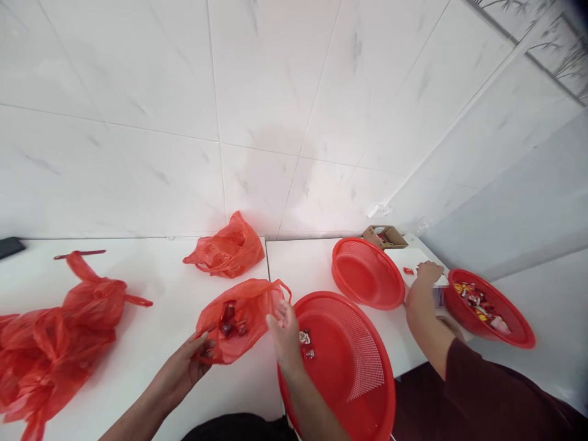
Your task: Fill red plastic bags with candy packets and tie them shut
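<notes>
Held at its left edge by the left hand (192, 361), fingers curled narrowly on the film: a red plastic bag (257, 306), mouth spread. At its right rim, beside a loop handle, the right hand (285, 327), fingers partly bent, thumb apart; impossible to tell whether closed on the plastic. Inside the bag, between both hands and apart from either, small dark-red pieces (228, 315). Under the right forearm, a large red basket (333, 334) with two small packets (310, 354) near its left side. Farther off, near the wall, a crumpled red bag (229, 248); well left of the left hand, a bulky red bundle (82, 324)
</notes>
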